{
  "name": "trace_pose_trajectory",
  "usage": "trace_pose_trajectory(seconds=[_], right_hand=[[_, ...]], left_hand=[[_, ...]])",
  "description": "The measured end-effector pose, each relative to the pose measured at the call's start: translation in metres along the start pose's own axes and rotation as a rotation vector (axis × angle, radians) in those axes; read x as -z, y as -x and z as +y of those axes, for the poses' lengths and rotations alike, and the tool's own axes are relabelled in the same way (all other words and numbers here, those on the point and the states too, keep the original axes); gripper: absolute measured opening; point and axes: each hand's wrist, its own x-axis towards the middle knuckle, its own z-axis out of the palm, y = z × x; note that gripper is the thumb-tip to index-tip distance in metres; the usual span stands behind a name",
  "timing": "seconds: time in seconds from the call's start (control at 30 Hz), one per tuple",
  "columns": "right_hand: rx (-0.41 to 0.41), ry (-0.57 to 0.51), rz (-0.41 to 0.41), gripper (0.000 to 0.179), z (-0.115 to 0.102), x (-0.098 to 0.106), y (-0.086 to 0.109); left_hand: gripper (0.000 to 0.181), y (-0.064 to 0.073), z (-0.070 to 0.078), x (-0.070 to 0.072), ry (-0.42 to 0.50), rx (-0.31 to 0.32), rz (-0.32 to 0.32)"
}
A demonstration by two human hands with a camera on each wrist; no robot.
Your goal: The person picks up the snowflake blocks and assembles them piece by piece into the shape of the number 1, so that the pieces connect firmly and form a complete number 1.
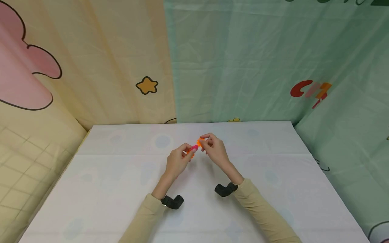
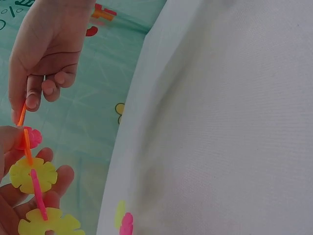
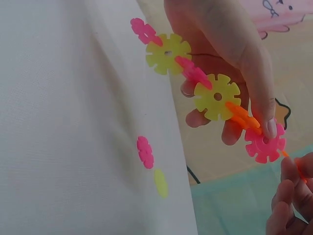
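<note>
Over the far half of the table, my left hand pinches the pink notched disc at one end of a chain of plastic snowflake building discs. Behind it the chain runs through an orange disc, a yellow disc, a pink one, a second yellow disc and a last pink disc. My right hand holds another orange disc between thumb and fingertips, its edge against the pink disc. Whether the two are slotted together I cannot tell.
On the white table, a loose pink disc and a loose yellow disc lie close together. Each wrist carries a black camera mount. Printed curtains stand behind the table's far edge and along its sides.
</note>
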Motion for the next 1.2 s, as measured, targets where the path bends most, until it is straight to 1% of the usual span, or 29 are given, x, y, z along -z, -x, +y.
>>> trace_pose_trajectory(seconds=[0.23, 0.37, 0.5, 0.6, 0.73, 0.83, 1.0, 1.2], right_hand=[[0.034, 0.052, 0.002, 0.019, -0.001, 0.0, 0.001], [0.062, 0.05, -0.01, 0.021, -0.003, 0.0, 0.001], [0.06, 0.042, -0.025, 0.021, -0.005, 0.001, 0.0], [0.064, 0.056, -0.025, 0.02, -0.006, 0.002, 0.0], [0.094, 0.092, -0.011, 0.022, -0.008, 0.003, -0.003], [0.114, 0.107, 0.007, 0.022, -0.01, 0.002, -0.005], [0.121, 0.09, 0.04, 0.02, -0.013, -0.001, -0.004], [0.11, 0.058, 0.052, 0.017, -0.013, -0.006, -0.002]], left_hand=[[0.017, 0.001, 0.001, -0.001, -0.019, -0.012, 0.01], [0.016, 0.001, 0.003, -0.001, -0.049, -0.015, 0.022], [0.015, 0.001, 0.003, -0.001, -0.088, -0.024, 0.033], [0.015, 0.001, 0.004, -0.002, -0.129, -0.059, 0.044], [0.014, 0.001, 0.005, -0.004, -0.169, -0.118, 0.071], [0.013, 0.001, 0.007, -0.004, -0.166, -0.142, 0.105], [0.013, 0.001, 0.01, -0.005, -0.156, -0.152, 0.156], [0.014, 0.0, 0.009, -0.004, -0.165, -0.16, 0.172]])
